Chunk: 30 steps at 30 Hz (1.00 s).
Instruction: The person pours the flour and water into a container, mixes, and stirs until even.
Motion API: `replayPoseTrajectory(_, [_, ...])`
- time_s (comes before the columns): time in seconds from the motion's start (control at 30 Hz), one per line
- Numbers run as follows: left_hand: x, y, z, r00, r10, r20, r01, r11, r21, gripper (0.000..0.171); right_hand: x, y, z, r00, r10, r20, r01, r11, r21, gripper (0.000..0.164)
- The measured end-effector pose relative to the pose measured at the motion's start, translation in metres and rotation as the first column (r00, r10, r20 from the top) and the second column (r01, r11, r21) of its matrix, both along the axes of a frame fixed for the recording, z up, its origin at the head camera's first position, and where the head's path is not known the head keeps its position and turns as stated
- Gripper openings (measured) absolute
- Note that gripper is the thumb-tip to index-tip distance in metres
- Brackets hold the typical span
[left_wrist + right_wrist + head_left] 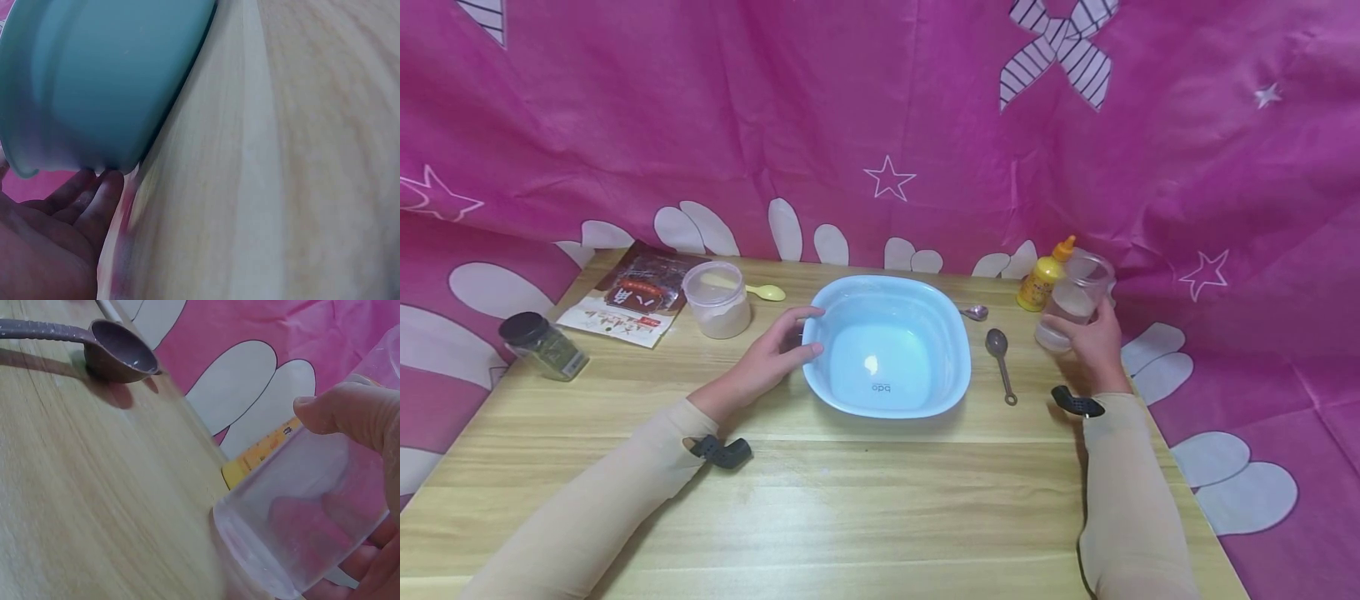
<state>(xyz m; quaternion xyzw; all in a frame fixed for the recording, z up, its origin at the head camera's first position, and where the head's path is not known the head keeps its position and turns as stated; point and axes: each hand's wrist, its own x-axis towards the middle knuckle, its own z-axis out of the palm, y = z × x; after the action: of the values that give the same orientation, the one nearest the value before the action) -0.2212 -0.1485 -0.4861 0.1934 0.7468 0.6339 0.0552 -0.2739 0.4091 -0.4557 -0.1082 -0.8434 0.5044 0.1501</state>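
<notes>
A light blue plastic basin (pixel 887 404) stands at the middle of the table. My left hand (pixel 767 358) holds its left rim, with the thumb and index fingertip at the edge. In the left wrist view, the other fingers (pixel 103 203) rest against the basin's outer wall (pixel 112 81). On the right, my right hand (pixel 1093 342) grips a clear plastic jar (pixel 1071 300) partly filled with clear liquid. The thumb (pixel 337 412) lies across one side of the jar and the fingers wrap the other, partly hidden. The jar's base is close to the tabletop, tilted in the right wrist view.
Behind the jar stands a yellow squeeze bottle (pixel 1041 282). A brown spoon (pixel 1000 358) and a small metal spoon (pixel 976 312) lie right of the basin. To the left are a jar of white powder (pixel 718 312), a yellow spoon (pixel 767 292), a spice packet (pixel 632 296) and a black-lidded jar (pixel 542 346).
</notes>
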Motion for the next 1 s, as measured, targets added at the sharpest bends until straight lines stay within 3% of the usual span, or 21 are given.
replayPoseTrajectory(0.63, [0.000,0.000,0.001,1.000,0.001,0.015,-0.001,1.000,0.005,0.058,0.001,-0.006,-0.005,0.999,-0.005,0.046,0.008,0.997,-0.074,0.101])
replayPoseTrajectory(1.0, [0.000,0.000,0.002,1.000,0.001,0.014,-0.001,1.000,0.000,0.058,-0.004,-0.015,-0.010,0.996,0.085,0.011,-0.083,0.991,-0.104,0.099])
